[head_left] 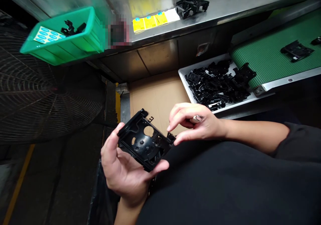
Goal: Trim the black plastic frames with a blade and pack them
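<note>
A black moulded plastic frame [143, 140], rectangular with raised ribbed edges, a round hole and small tabs, lies tilted in the left hand [124, 168]. A small silver tool [197, 119] sits tucked inside the right hand [200, 127], just beside the frame.

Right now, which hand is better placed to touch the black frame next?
Probably the right hand: its fingers are free and close to the black plastic frame, though a small silver item sits tucked in them. The left hand is busy holding the frame.
</note>
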`<action>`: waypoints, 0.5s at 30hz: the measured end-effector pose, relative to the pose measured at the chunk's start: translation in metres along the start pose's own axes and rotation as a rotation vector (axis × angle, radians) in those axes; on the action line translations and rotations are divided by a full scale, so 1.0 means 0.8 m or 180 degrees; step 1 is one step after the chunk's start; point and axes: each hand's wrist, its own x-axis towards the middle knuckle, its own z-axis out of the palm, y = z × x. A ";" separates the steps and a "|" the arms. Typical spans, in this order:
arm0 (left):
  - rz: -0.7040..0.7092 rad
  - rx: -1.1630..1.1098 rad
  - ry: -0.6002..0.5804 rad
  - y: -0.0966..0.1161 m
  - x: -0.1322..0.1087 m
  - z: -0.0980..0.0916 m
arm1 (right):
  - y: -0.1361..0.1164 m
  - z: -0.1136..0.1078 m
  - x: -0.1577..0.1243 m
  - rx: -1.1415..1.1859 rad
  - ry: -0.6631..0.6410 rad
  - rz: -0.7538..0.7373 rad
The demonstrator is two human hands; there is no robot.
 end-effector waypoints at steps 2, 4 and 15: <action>0.0015 -0.0042 0.0024 -0.003 0.000 -0.001 | 0.002 0.001 0.002 -0.0010 -0.0024 0.0005; 0.0010 -0.0034 0.0027 -0.006 -0.001 -0.001 | 0.003 0.002 0.004 -0.0009 -0.0029 -0.0018; -0.0221 -0.0219 -0.0034 -0.011 -0.009 -0.009 | 0.010 0.016 0.014 -0.0075 -0.0229 -0.0013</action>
